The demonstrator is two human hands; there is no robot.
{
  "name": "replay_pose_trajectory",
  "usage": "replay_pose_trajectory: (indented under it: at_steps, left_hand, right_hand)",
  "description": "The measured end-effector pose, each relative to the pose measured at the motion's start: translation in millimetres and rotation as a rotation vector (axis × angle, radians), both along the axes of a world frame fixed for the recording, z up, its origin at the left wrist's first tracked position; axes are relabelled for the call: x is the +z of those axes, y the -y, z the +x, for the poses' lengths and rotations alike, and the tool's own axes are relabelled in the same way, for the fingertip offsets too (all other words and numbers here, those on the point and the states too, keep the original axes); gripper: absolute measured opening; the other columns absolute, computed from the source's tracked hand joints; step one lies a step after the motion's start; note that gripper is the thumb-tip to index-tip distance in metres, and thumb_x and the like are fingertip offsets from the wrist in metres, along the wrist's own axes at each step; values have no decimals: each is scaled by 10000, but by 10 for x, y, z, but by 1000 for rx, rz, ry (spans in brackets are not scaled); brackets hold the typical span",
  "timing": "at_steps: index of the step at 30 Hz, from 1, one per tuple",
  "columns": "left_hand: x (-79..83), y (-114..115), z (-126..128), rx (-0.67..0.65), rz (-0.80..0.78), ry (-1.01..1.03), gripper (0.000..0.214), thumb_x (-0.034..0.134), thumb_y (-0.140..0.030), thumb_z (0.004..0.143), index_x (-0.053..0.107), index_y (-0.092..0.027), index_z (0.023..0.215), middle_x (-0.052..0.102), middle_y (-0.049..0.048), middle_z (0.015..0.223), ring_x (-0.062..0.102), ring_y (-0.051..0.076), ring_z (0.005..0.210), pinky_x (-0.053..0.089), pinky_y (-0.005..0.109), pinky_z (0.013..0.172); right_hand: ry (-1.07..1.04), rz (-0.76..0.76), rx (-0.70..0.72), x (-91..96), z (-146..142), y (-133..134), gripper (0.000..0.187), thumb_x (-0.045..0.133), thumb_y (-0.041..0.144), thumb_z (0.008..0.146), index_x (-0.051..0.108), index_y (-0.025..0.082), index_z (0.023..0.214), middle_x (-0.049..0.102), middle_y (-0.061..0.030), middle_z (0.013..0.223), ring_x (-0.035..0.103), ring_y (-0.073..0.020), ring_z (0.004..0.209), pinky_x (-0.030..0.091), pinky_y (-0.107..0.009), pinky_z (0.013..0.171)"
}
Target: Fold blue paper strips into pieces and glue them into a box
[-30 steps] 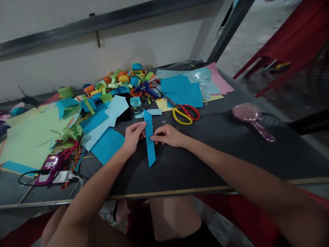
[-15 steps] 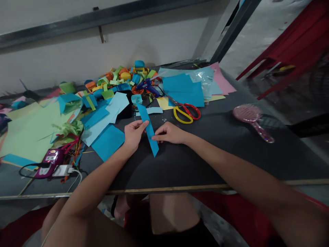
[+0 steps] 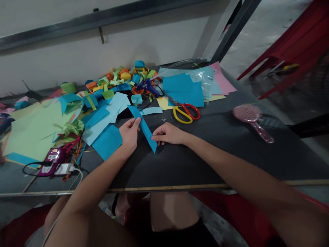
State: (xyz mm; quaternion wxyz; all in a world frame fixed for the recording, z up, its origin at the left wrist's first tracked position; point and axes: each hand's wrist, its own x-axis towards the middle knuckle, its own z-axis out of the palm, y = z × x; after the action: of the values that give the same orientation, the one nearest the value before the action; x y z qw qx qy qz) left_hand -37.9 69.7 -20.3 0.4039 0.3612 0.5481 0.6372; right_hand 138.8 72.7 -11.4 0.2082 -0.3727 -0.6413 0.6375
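A blue paper strip (image 3: 145, 129) slants between my two hands, above the dark table (image 3: 185, 164). My left hand (image 3: 130, 133) pinches it near its upper end, thumb on top. Lower down, my right hand (image 3: 168, 133) pinches the strip's right edge between thumb and fingers. Left of my left hand lies a blue paper sheet (image 3: 107, 141), with light blue sheets (image 3: 104, 123) beside it. Beyond the strip are a small light blue paper box (image 3: 136, 100) and a light blue strip (image 3: 152, 110). Scissors (image 3: 186, 114) with yellow and red handles rest beyond my right hand.
Folded paper pieces (image 3: 125, 76) are heaped along the wall, with a blue glue gun (image 3: 149, 87) by them. Blue sheets (image 3: 183, 91) lie at the back right. A pink hairbrush (image 3: 250, 116) is far right; a purple device (image 3: 52, 161) with cables is left.
The strip's upper end has swung to the left with my left hand, so it slants more. My right hand stays nearly in place, still pinching the strip.
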Motion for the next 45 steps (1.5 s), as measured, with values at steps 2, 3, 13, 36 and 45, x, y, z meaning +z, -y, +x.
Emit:
replay_pose_trajectory:
  at_steps: [2, 3, 13, 36, 45]
  left_hand:
    - [13, -20, -28, 29, 2, 5, 318, 817, -426, 631, 699, -158, 755, 539, -50, 543, 420, 53, 484, 361, 214, 481]
    - [20, -29, -43, 37, 1, 13, 336, 826, -435, 617, 703, -159, 763, 536, -52, 540, 418, 53, 483, 355, 212, 479]
    - [64, 26, -75, -511, -9, -169, 368, 808, -503, 644, 728, -153, 723, 625, -2, 596, 469, 78, 508, 366, 223, 496]
    - [-1, 49, 1, -580, -18, 29, 384, 857, -452, 603, 745, -140, 796, 672, 10, 665, 553, 76, 555, 456, 203, 533]
    - [16, 68, -5, -589, -11, 40, 344, 867, -429, 578, 707, -146, 692, 669, 5, 631, 578, 101, 544, 462, 235, 551]
  right_hand:
    - [-8, -25, -46, -3, -8, 3, 298, 822, 369, 621, 732, 139, 789, 727, -36, 657, 670, -126, 545, 486, -185, 449]
    - [-8, -31, -56, -6, -14, 9, 312, 828, 355, 610, 733, 135, 809, 729, -40, 664, 675, -132, 548, 489, -189, 448]
    - [-150, 8, -304, -78, -84, 25, 392, 826, 428, 596, 719, 120, 814, 624, 18, 490, 558, -92, 398, 439, -200, 397]
    - [-69, 73, -178, -117, -100, 52, 402, 769, 507, 672, 740, 114, 755, 739, -71, 675, 578, -84, 459, 422, -188, 429]
    - [-200, 0, -131, -120, -67, 29, 607, 606, 715, 723, 724, 122, 674, 733, -98, 666, 608, -106, 477, 427, -208, 440]
